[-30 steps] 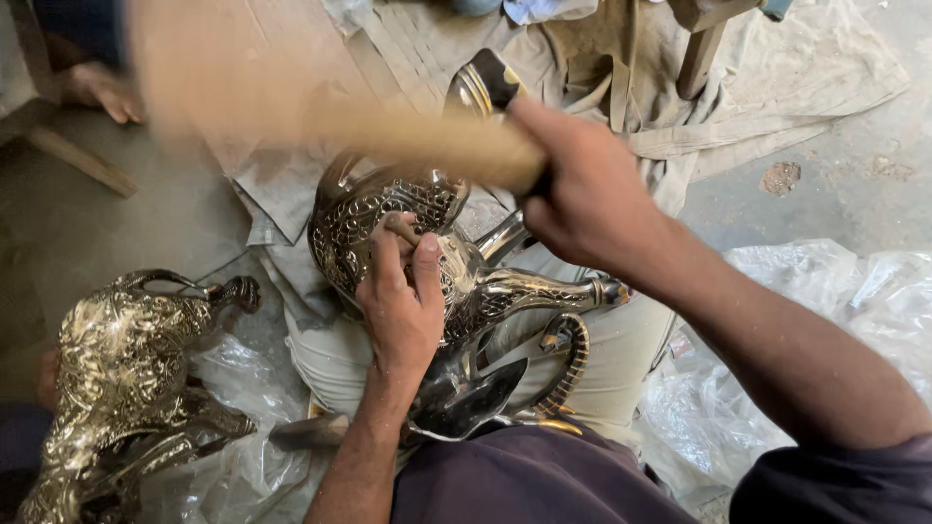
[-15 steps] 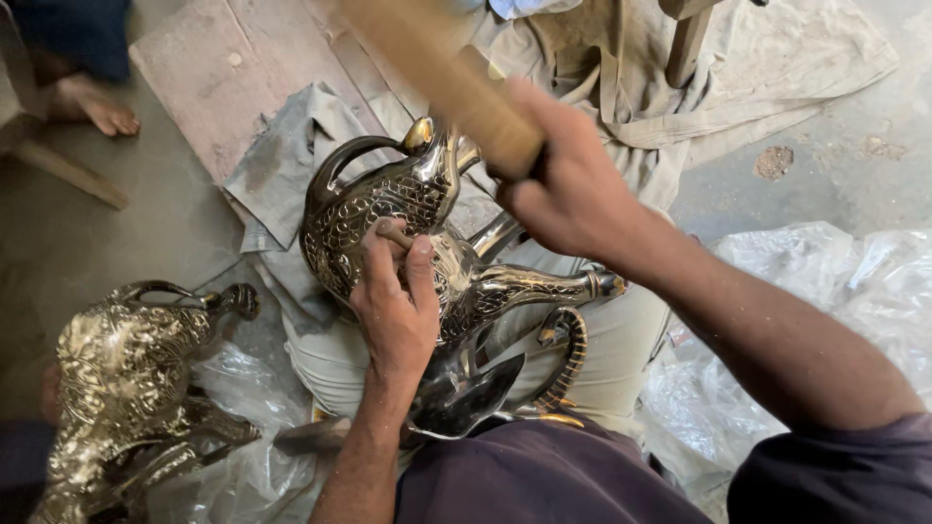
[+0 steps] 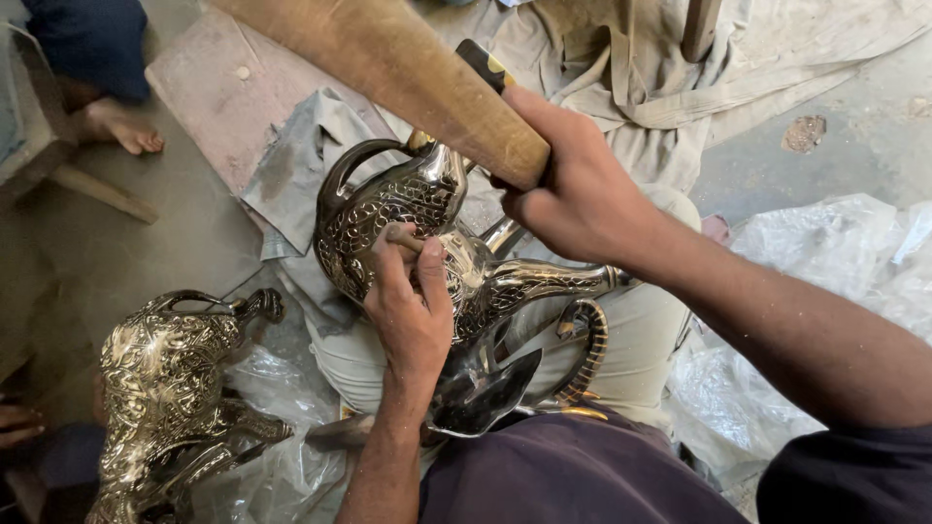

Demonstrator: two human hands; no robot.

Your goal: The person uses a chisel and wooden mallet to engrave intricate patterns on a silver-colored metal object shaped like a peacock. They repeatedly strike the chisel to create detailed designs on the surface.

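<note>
I sit on the floor with an engraved brass jug (image 3: 427, 243) lying across my lap, its curved spout (image 3: 553, 281) pointing toward my right and its handle (image 3: 340, 184) toward the top of the view. My left hand (image 3: 408, 311) presses down on the jug's belly, and its grip is clenched on a small tool (image 3: 403, 236), thumb and fingers pinching it against the metal. My right hand (image 3: 582, 194) is raised just above the jug, its grip closed around the end of a thick wooden mallet (image 3: 408, 68) that slants up to the top edge of the view. A second brass jug (image 3: 170, 378) lies at my left knee on crinkled clear plastic (image 3: 282, 466), near the first but apart from it. A grey cloth (image 3: 301, 165) and a flat board (image 3: 214, 97) lie beyond the jug. More plastic (image 3: 825, 252) crowds my right side, and another person's bare foot (image 3: 121, 126) rests at the upper left. Bare floor (image 3: 184, 243) shows between the board and the second jug.
</note>
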